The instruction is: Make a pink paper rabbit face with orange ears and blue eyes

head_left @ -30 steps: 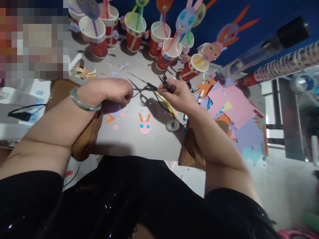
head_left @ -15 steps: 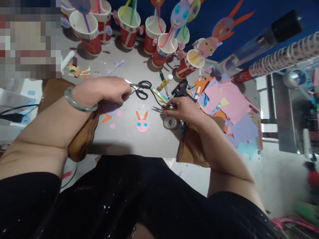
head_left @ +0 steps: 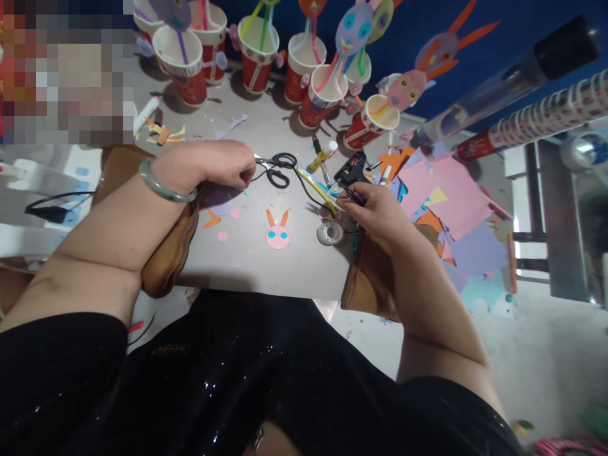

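My left hand [head_left: 230, 166], a bangle on its wrist, is closed with curled fingers beside the scissors' blades; whatever it holds, if anything, is hidden. The black-handled scissors [head_left: 278, 170] lie on the table just right of it. My right hand [head_left: 373, 206] pinches a slim dark pen [head_left: 355, 196] above the table, near the glue gun [head_left: 350, 168] and a roll of tape [head_left: 330, 234]. Between the hands lies a pink paper rabbit face [head_left: 277, 237] with orange ears and blue eyes. Yellow and blue straws [head_left: 316, 188] rest left of my right hand.
Red paper cups [head_left: 183, 73] with straws and paper faces line the back. Coloured paper sheets [head_left: 456, 183] pile up on the right. A glue stick [head_left: 323, 155] lies behind the straws. Orange and yellow scraps [head_left: 164, 133] and pink circles [head_left: 223, 235] are on the left.
My right hand has lifted slightly and now has the dark pen between its fingers. My left hand stays by the scissors. The whole view has shifted a little.
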Available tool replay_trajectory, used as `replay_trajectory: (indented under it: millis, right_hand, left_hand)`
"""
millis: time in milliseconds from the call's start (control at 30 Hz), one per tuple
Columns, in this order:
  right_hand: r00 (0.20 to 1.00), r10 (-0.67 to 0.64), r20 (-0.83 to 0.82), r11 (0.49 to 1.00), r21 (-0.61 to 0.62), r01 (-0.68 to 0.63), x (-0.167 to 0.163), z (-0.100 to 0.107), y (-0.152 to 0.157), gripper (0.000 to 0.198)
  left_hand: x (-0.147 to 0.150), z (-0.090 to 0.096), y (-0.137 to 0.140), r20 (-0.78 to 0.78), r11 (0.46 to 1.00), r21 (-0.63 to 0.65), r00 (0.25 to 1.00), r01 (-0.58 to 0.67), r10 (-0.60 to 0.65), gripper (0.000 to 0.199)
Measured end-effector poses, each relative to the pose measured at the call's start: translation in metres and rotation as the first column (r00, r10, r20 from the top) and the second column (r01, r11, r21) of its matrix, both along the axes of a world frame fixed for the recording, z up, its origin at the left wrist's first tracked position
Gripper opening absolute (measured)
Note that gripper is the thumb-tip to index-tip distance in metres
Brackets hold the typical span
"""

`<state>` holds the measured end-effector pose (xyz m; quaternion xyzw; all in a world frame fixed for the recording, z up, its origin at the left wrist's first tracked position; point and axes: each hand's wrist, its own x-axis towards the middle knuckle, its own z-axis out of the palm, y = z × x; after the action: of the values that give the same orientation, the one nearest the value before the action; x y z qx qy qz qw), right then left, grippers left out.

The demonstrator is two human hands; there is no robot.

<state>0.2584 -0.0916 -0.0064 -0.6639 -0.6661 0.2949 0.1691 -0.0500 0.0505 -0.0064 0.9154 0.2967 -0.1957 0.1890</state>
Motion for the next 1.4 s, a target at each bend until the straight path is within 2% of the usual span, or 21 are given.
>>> replay_trajectory:
  millis: [167,267,367,500,600,733,967,1100,1233,1400]
  right_hand:
    - [0.998,-0.051,-0.04,0.996,0.075,0.054,0.002,0.002,-0.007,0.014]
    - [0.996,-0.065,-0.054,0.996,0.065,0.069,0.0,0.003,-0.013,0.014]
    - [0.994,-0.076,-0.085,0.996,0.032,0.079,-0.005,0.006,-0.019,0.013]
    - [0.987,-0.063,-0.15,0.998,0.014,0.066,-0.016,0.01,-0.024,0.011]
    - [0.982,-0.021,-0.186,0.999,0.026,0.026,-0.027,0.011,-0.025,0.01]
    - [0.972,0.022,-0.233,0.999,0.046,-0.011,-0.046,0.011,-0.023,0.011]
    - [0.965,-0.02,-0.262,0.997,0.069,0.039,-0.067,0.014,-0.016,0.013]
    - [0.967,-0.094,-0.236,0.988,0.096,0.12,-0.059,0.019,-0.016,0.011]
    - [0.971,-0.127,-0.203,0.976,0.151,0.159,-0.046,0.023,-0.019,0.009]
    - [0.961,-0.148,-0.235,0.977,0.117,0.179,-0.042,0.017,-0.021,0.011]
  left_hand:
    - [0.002,0.002,-0.002,-0.021,1.0,-0.027,1.0,0.001,-0.002,0.033]
    - [0.009,0.006,-0.013,-0.077,0.998,0.053,0.997,0.019,-0.015,0.029]
    - [0.014,0.012,-0.025,-0.112,0.98,0.17,0.99,0.102,-0.084,0.023]
    - [0.013,0.013,-0.032,-0.083,0.962,0.238,0.989,0.136,-0.12,0.025]
    - [0.012,0.01,-0.032,-0.076,0.97,0.218,0.993,0.109,-0.094,0.022]
    - [0.011,0.009,-0.023,-0.103,0.99,0.114,0.992,0.083,-0.071,0.022]
    - [0.001,0.006,-0.005,0.009,1.0,-0.007,1.0,0.015,-0.015,0.022]
    - [0.005,0.007,-0.014,0.009,0.994,0.107,1.0,0.022,-0.023,0.022]
    - [0.011,0.004,-0.026,-0.033,0.955,0.277,0.994,0.107,-0.101,0.023]
    - [0.008,-0.005,-0.028,0.004,0.936,0.32,0.987,0.148,-0.158,0.027]
